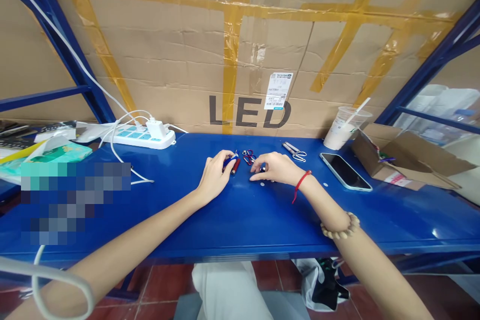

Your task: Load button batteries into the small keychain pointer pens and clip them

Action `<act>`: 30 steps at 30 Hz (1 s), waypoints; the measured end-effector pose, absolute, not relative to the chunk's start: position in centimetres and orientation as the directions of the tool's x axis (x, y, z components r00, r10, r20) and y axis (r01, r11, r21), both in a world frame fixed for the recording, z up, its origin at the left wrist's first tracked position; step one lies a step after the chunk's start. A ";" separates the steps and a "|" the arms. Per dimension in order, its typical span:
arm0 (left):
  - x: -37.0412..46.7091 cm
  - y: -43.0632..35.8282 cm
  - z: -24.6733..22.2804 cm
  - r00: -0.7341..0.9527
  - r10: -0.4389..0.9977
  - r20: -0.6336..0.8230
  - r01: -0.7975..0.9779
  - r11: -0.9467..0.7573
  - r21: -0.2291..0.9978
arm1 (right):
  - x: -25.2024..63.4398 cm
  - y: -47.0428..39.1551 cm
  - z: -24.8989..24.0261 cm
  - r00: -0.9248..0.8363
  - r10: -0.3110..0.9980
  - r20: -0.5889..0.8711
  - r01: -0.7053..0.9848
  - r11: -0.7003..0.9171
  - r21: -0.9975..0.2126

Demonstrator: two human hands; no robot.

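A small, shiny blue piece (230, 161) with a paler end is pinched in the fingertips of the left hand (214, 175), just above the tabletop (180, 225), with a slim red piece (236, 166) close beside it. The left forearm reaches in from the lower left; opposite, the right hand (277, 167) arches palm-down, thumb and forefinger slightly apart over a dark blue bit (263, 167), largely hidden, so whether it is gripped I cannot tell.
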State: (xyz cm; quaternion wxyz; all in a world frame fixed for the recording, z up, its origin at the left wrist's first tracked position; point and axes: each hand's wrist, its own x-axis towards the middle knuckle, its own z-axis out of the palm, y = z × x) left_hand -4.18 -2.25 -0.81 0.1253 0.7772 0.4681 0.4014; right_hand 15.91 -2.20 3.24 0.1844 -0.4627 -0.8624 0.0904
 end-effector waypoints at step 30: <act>-4.1 -2.7 -0.5 0.313 0.801 0.511 0.624 -0.579 0.525 | 14.7 -2.2 2.8 -0.413 0.910 0.033 0.851 0.399 -0.341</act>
